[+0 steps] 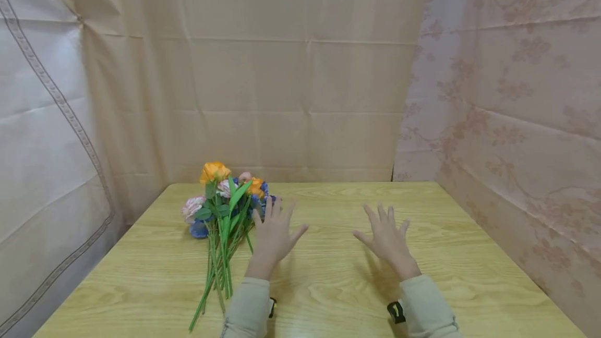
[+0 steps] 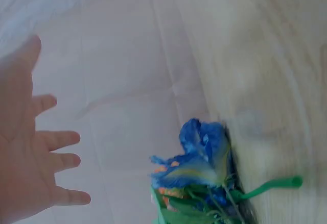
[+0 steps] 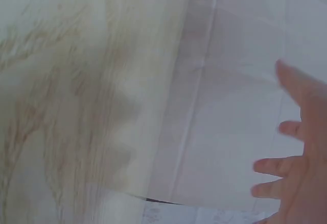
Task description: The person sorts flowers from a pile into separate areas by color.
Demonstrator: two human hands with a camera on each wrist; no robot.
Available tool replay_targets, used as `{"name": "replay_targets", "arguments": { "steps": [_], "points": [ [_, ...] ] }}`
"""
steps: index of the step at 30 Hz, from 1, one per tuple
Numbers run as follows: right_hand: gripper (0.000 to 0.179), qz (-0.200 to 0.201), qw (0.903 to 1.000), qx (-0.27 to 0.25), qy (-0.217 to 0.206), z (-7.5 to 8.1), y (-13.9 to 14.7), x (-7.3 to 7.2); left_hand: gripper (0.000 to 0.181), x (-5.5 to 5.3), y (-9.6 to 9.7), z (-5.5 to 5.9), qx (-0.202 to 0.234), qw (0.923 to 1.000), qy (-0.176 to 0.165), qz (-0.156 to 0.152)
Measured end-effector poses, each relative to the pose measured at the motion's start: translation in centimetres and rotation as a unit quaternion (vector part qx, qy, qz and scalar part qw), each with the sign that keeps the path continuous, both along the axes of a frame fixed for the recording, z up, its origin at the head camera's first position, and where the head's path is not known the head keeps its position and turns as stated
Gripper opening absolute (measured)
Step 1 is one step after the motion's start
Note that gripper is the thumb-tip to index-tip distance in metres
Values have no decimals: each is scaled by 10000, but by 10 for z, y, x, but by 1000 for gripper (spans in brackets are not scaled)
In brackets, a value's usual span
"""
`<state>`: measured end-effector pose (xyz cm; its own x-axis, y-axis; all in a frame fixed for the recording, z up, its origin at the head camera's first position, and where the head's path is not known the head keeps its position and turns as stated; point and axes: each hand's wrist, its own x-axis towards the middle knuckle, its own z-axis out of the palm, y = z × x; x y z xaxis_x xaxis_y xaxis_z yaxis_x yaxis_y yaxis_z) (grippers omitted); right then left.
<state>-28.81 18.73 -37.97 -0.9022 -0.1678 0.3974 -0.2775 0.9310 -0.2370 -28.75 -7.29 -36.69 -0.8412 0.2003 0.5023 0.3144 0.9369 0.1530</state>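
Observation:
A loose bunch of artificial flowers [image 1: 220, 213] lies on the left half of the wooden table, its green stems [image 1: 217, 270] pointing toward the near edge. Orange, pink and blue blooms are gathered at the far end. My left hand [image 1: 274, 236] hovers just right of the bunch with fingers spread, holding nothing; it hides part of the blue blooms in the head view. In the left wrist view a blue iris [image 2: 196, 155] shows beyond the fingertips. My right hand [image 1: 387, 236] is held over the table's right half, fingers spread, nothing in it.
The light wooden table [image 1: 324, 296] reaches back to a beige curtain [image 1: 281, 77]. A pale cloth with a braided band [image 1: 56, 98] hangs at the left, and a floral-patterned cloth [image 1: 526, 119] at the right. Dark wrist straps [image 1: 396, 312] show by the sleeves.

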Motion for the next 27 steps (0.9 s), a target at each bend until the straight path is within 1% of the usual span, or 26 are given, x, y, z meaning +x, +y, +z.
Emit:
{"name": "replay_targets", "arguments": {
  "steps": [3, 6, 8, 9, 11, 13, 16, 17, 20, 22, 23, 27],
  "points": [
    [53, -67, 9996, -70, 261, 5, -2, 3, 63, 1, -10, 4, 242, 9978, 563, 271],
    [41, -76, 9991, -238, 337, 8, -3, 7, 54, 3, -23, 7, 438, 9904, 1163, 608],
    [36, -55, 9987, -414, 298, 10, -5, 8, 44, 4, -33, 8, 644, 9858, 1313, 823],
    [34, -60, 9986, -443, 295, 11, -5, 9, 39, 5, -38, 9, 793, 9843, 1254, 954],
    [33, -86, 9985, -482, 262, 12, -5, 10, 30, 7, -49, 9, 1162, 9814, 985, 1169],
    [33, -111, 9985, -490, 233, 12, -5, 11, 23, 10, -60, 9, 1437, 9773, 661, 1410],
    [33, -145, 9985, -507, 146, 12, -6, 13, 9, 12, -76, 6, 1809, 9664, 217, 1812],
    [33, -148, 9985, -515, 107, 11, -6, 13, 7, 12, -81, 4, 1903, 9625, 114, 1931],
    [33, -151, 9986, -511, 3, 11, -7, 13, 9, 14, -93, 1, 2222, 9476, -360, 2267],
    [34, -132, 9987, -488, -50, 11, -8, 12, 10, 16, -98, -2, 2391, 9395, -609, 2377],
    [34, -114, 9988, -478, -74, 10, -8, 12, 10, 17, -100, -3, 2406, 9378, -683, 2407],
    [34, -23, 9989, -454, -107, 8, -9, 12, 10, 20, -105, -8, 2419, 9369, -816, 2389]
  ]
}}
